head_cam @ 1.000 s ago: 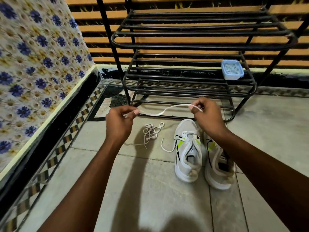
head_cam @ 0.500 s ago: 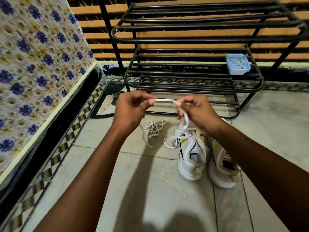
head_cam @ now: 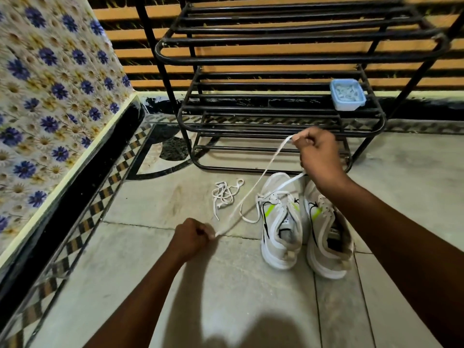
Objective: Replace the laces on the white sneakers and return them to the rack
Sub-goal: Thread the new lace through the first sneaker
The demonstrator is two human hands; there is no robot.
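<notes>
a floral wall (head_cam: 50, 96) fills the far left. the left hand (head_cam: 190, 237) is fisted low over the floor (head_cam: 226, 297), pinching one end of a lace (head_cam: 265, 172). just beyond, a loose lace (head_cam: 226, 194) lies tangled on the tile. the held lace runs taut up and right, crossing in front of the rack's (head_cam: 276, 61) bottom bars, to the right hand (head_cam: 319, 156), which pinches it. from there it drops into the left sneaker's (head_cam: 278, 249) front eyelets. the right sneaker (head_cam: 326, 262) stands just beside, on the floor before the rack, and the right forearm covers part of it. a blue box (head_cam: 347, 95) sits at the right end of a rack shelf. two sneakers, two laces, one rack, one box.
</notes>
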